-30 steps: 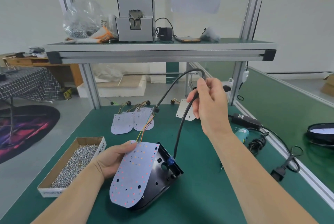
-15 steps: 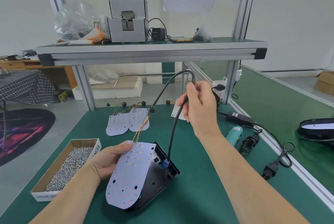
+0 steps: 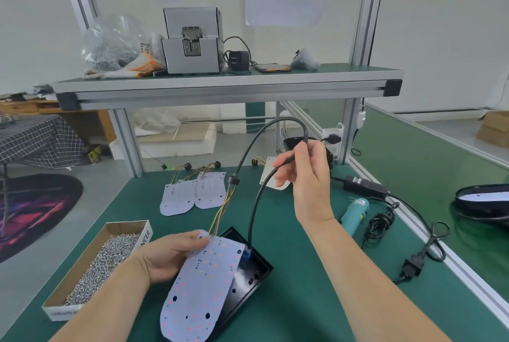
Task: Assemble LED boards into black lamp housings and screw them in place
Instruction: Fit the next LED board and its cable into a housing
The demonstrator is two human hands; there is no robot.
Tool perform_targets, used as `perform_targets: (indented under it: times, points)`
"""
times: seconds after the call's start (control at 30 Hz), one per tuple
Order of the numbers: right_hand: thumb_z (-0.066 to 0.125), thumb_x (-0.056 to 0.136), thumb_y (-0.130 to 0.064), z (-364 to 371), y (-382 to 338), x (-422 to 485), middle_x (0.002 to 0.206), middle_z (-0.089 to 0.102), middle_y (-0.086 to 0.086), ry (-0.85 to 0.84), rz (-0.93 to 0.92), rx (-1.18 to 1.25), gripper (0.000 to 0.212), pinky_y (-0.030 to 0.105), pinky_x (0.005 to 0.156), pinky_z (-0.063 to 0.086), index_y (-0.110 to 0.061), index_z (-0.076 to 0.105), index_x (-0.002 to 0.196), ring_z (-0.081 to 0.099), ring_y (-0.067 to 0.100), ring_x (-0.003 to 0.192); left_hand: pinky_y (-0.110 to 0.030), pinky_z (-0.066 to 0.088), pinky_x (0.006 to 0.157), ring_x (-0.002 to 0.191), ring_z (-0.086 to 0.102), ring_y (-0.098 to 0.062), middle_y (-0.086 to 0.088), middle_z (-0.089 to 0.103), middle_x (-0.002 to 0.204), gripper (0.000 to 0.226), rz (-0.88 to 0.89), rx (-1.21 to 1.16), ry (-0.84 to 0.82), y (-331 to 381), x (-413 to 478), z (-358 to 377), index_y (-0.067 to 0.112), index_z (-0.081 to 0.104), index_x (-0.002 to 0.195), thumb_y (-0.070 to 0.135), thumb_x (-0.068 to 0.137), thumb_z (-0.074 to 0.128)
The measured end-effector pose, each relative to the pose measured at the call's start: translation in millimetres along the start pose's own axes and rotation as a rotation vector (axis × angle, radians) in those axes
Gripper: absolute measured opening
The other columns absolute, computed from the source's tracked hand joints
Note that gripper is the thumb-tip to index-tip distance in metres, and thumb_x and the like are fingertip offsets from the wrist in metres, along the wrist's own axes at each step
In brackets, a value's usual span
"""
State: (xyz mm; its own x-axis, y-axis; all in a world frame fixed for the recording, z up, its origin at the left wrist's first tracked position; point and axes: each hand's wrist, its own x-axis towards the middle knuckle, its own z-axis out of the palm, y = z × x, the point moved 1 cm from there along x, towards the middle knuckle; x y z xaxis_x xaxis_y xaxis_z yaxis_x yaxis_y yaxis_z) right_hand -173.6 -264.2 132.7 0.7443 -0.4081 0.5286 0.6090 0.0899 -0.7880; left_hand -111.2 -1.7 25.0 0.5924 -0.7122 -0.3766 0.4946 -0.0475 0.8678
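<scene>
Two loose LED boards (image 3: 180, 198) lie mid-frame, a third LED board (image 3: 201, 286) bottom centre, one black housing (image 3: 256, 272) beneath it. One screw box (image 3: 126, 227) lower left, one teal screwdriver (image 3: 355, 213) right.

The table (image 3: 303, 300) is dark green. A pale lilac board (image 3: 201, 292) dotted red and orange lies over a black housing (image 3: 248, 275). The screwdriver (image 3: 355, 212) is teal, the far cloth (image 3: 38, 137) dark with white checks.

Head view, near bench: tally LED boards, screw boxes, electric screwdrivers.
LED boards: 4, one half hidden behind the right hand
Screw boxes: 1
Electric screwdrivers: 1
Total: 6
</scene>
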Motion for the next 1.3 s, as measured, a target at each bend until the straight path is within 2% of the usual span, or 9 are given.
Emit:
perform_targets:
  times: [0.2, 0.5, 0.6, 0.73, 0.87, 0.97, 1.1, 1.17, 1.3]
  points:
    - [0.035, 0.111, -0.018, -13, 5, -3, 0.077, 0.067, 0.013, -0.012, 0.074, -0.005, 0.019, 0.026, 0.049, 0.049, -0.012, 0.044, 0.096, 0.057, 0.017, 0.052, -0.044, 0.054, 0.088, 0.089, 0.068, -0.033, -0.023, 0.067, 0.100, 0.035, -0.066, 0.046, 0.008, -4, -1, 3, 0.000, 0.068, 0.093, 0.018, 0.071, 0.087]
    - [0.040, 0.107, -0.024, -14, -45, 13, 0.073, 0.067, 0.008, -0.186, -0.164, -0.277, 0.014, 0.031, 0.047, 0.049, -0.015, 0.047, 0.097, 0.057, 0.025, 0.051, -0.034, 0.056, 0.066, 0.072, 0.066, -0.028, -0.016, 0.065, 0.082, 0.023, 0.095, 0.081, 0.043, 24, -4, 19, 0.006, 0.064, 0.080, 0.023, 0.077, 0.080]
    - [0.041, 0.108, -0.021, -7, -54, 22, 0.071, 0.067, 0.009, -0.167, -0.030, -0.114, 0.016, 0.027, 0.044, 0.046, -0.013, 0.047, 0.095, 0.052, 0.018, 0.046, -0.036, 0.055, 0.072, 0.079, 0.066, -0.029, -0.018, 0.066, 0.090, 0.035, 0.116, 0.224, 0.071, 41, -7, 29, 0.004, 0.059, 0.088, 0.029, 0.075, 0.081]
    - [0.041, 0.109, -0.020, -5, -60, 34, 0.074, 0.069, 0.011, -0.087, 0.033, 0.036, 0.018, 0.023, 0.048, 0.048, -0.012, 0.044, 0.093, 0.058, 0.016, 0.052, -0.033, 0.057, 0.070, 0.079, 0.071, -0.027, -0.017, 0.071, 0.091, 0.022, 0.166, 0.261, 0.059, 53, -8, 44, 0.009, 0.068, 0.084, 0.027, 0.079, 0.078]
    - [0.038, 0.110, -0.019, -4, -58, 32, 0.087, 0.069, 0.017, -0.259, -0.005, 0.055, 0.017, 0.027, 0.058, 0.055, -0.013, 0.045, 0.096, 0.065, 0.022, 0.064, -0.039, 0.059, 0.075, 0.089, 0.073, -0.034, -0.026, 0.070, 0.109, 0.031, 0.235, 0.134, 0.104, 58, -14, 45, 0.000, 0.074, 0.104, 0.021, 0.082, 0.073]
    - [0.048, 0.105, -0.022, -7, -54, 28, 0.087, 0.071, 0.011, -0.398, -0.007, -0.168, 0.017, 0.030, 0.060, 0.053, -0.010, 0.052, 0.095, 0.062, 0.019, 0.066, -0.040, 0.061, 0.072, 0.085, 0.074, -0.034, -0.025, 0.072, 0.105, 0.028, 0.328, -0.008, 0.110, 66, -20, 48, -0.003, 0.073, 0.109, 0.011, 0.085, 0.066]
    - [0.064, 0.094, -0.036, -11, -46, 26, 0.080, 0.063, -0.004, -0.441, 0.014, -0.537, 0.019, 0.031, 0.069, 0.042, -0.031, 0.061, 0.076, 0.048, 0.016, 0.072, -0.036, 0.060, 0.060, 0.070, 0.073, -0.030, -0.019, 0.072, 0.086, 0.025, 0.428, -0.108, 0.112, 82, -29, 59, 0.003, 0.078, 0.090, 0.015, 0.084, 0.057]
    - [0.064, 0.087, -0.040, -10, -43, 25, 0.101, 0.067, 0.005, -0.454, 0.110, -0.482, 0.008, 0.032, 0.082, 0.047, -0.034, 0.066, 0.083, 0.058, 0.018, 0.088, -0.037, 0.060, 0.058, 0.067, 0.072, -0.029, -0.018, 0.071, 0.084, 0.022, 0.466, -0.131, 0.115, 87, -34, 68, 0.003, 0.076, 0.089, 0.016, 0.082, 0.058]
    - [0.046, 0.100, -0.052, -4, -30, 16, 0.121, 0.066, 0.008, -0.546, 0.448, 0.123, 0.049, 0.036, 0.082, 0.054, -0.013, 0.057, 0.129, 0.063, 0.021, 0.106, -0.036, 0.061, 0.067, 0.071, 0.071, -0.028, -0.015, 0.070, 0.089, 0.025, 0.511, -0.191, 0.129, 90, -31, 83, 0.005, 0.058, 0.104, 0.018, 0.083, 0.061]
